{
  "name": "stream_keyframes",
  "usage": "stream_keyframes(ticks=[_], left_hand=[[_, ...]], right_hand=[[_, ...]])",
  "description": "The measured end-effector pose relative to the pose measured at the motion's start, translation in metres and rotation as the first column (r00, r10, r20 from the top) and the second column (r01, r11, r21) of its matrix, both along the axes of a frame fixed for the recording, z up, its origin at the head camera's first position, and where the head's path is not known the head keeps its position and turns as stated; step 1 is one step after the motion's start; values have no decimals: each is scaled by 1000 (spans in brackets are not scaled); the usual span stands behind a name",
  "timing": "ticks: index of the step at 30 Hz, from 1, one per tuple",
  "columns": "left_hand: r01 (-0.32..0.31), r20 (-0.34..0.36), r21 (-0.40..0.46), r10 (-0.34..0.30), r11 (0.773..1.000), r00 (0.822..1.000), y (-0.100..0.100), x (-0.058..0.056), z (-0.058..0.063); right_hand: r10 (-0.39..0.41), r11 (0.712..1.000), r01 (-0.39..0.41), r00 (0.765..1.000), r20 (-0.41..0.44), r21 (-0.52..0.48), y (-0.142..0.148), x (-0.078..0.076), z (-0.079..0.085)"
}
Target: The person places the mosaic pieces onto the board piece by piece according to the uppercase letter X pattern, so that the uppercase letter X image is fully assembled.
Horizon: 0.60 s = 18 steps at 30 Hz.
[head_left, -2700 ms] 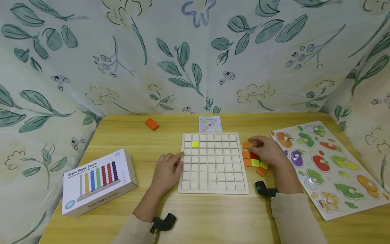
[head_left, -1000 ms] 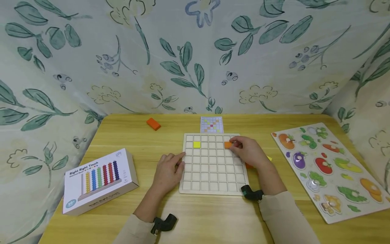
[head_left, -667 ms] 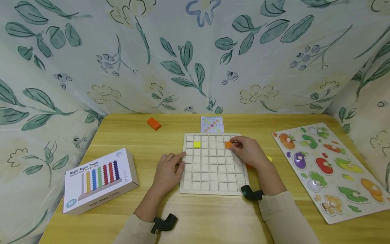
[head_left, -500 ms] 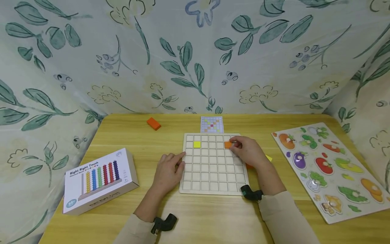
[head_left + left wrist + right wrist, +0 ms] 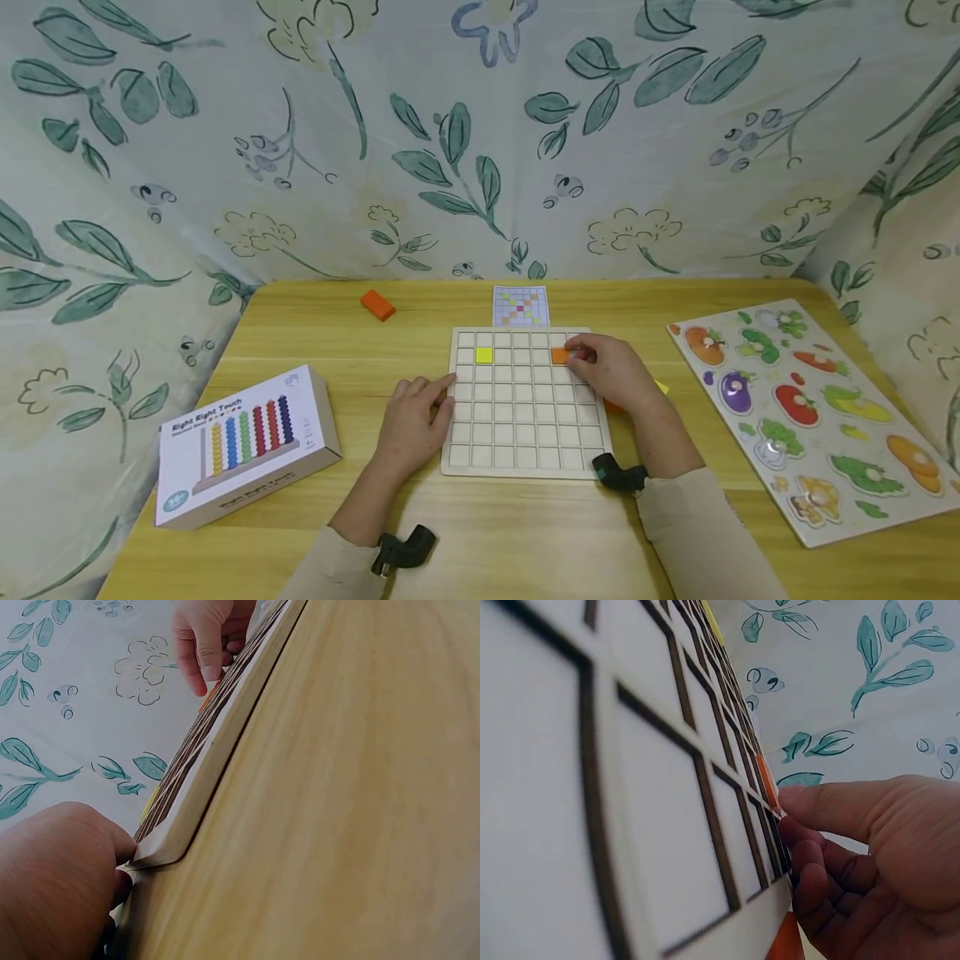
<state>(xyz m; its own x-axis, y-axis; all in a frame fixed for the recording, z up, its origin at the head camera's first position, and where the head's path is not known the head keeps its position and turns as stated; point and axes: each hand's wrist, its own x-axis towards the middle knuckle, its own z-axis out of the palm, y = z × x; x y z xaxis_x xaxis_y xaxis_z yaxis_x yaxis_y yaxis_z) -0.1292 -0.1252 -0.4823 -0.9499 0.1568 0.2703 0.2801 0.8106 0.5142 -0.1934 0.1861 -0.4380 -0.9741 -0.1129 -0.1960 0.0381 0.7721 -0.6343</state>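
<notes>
A pale wooden grid board (image 5: 526, 414) lies flat on the table. One yellow tile (image 5: 484, 356) sits in a cell of its second row, toward the left. My right hand (image 5: 613, 367) is over the board's upper right corner, thumb and fingertips pinching the edge of an orange tile (image 5: 560, 356) at a second-row cell; the right wrist view shows the orange tile (image 5: 766, 780) low at the grid. Beside the board's left edge, my left hand (image 5: 411, 423) rests on the table, its index fingertip touching the rim.
A small printed grid card (image 5: 517, 297) lies behind the board. Loose tiles, one yellow (image 5: 662, 387), show partly behind the right wrist. An orange block (image 5: 377, 305) is at the back left, a bead-toy box (image 5: 243, 454) at left, and a vegetable puzzle board (image 5: 813, 417) at right.
My right hand has moved left from the loose tiles to the board, bringing an orange tile to the second row. It has held still there for the last second; the left hand stays put.
</notes>
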Motion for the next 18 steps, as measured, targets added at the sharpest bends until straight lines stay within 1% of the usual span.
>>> stream_keyframes(ticks=[4,7,12,16,18], left_hand=[[4,3,2,-4,1000,1000,0,0,1],[5,5,5,-5,1000,1000,0,1,1],[4,7,3,-4,1000,1000,0,1,1],[3,14,0,-3,1000,1000,1,1,2],[3,20,1,-3,1000,1000,1,2,2]], right_hand=[[-20,1000,21,999,35,-9,6,1,6],[-40,999,40,998,42,-11,16,2,10],[-57,998,57,998,26,-24,37,5,13],[-41,998,42,999,23,-49,55,10,16],[-30,998,31,999,18,-47,63,12,17]])
